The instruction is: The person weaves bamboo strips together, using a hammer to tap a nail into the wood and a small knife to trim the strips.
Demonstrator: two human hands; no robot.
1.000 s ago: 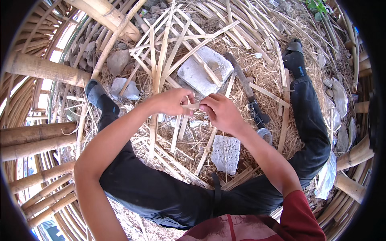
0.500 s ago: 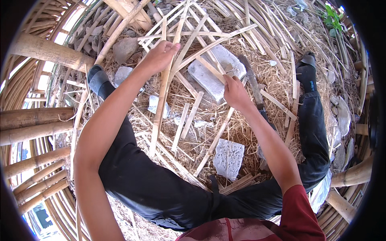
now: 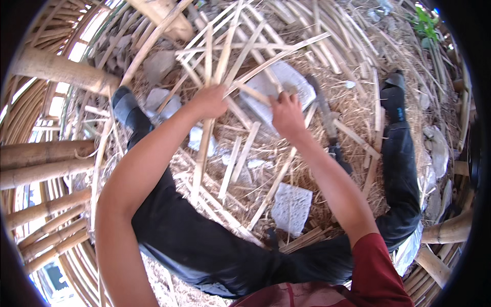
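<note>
My left hand (image 3: 210, 101) is closed around the crossing of several pale bamboo strips (image 3: 208, 53), which fan out beyond it in an open lattice. One long strip (image 3: 202, 153) runs from under this hand back toward my left thigh. My right hand (image 3: 287, 116) has its fingers bent at the end of a short bamboo strip (image 3: 254, 94), which slants toward the lattice. Both hands' fingertips are partly hidden. Beneath the right hand's strip lies a flat pale stone block (image 3: 302, 91). A dark machete-like tool (image 3: 323, 105) rests just right of the block.
A pitted pale block (image 3: 291, 209) lies between my legs. Loose bamboo pieces (image 3: 245, 152) and shavings are scattered over the ground. Many cut strips (image 3: 327, 51) lie at the far side. Thick bamboo poles (image 3: 46, 156) stand at left; stones (image 3: 434, 148) line the right.
My left hand has come down along the strips toward me, to where they cross. My right hand has shifted slightly left, still at the short strip.
</note>
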